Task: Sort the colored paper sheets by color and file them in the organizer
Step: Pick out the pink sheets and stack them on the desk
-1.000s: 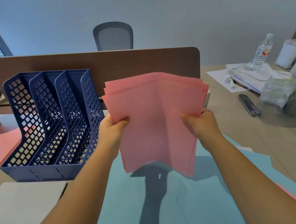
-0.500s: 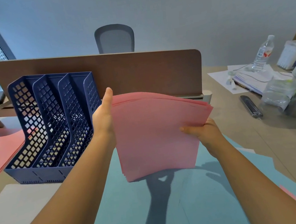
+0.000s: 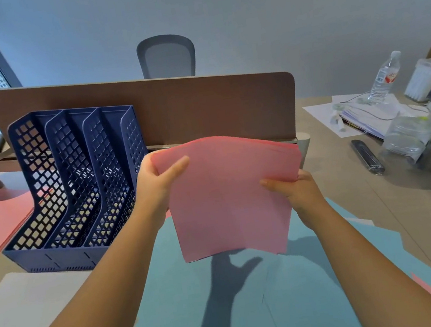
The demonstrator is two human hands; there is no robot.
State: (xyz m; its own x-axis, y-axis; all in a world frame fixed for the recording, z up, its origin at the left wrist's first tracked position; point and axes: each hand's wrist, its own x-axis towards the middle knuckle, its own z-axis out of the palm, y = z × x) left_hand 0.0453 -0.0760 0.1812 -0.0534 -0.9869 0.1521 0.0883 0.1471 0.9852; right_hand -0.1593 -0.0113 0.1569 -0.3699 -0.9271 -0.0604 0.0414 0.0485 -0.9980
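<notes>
Pink stack mid-frame, squared, pinched by left hand and right hand at its side edges. Unfiled yet: blue organizer at left seemingly empty. Teal sheets left on counter below.

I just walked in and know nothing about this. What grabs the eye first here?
The stack of pink paper sheets, held up at the centre by the left hand and the right hand. Left of it stands a dark blue three-slot file organizer on the desk. Below, light blue sheets cover the desk.
</notes>
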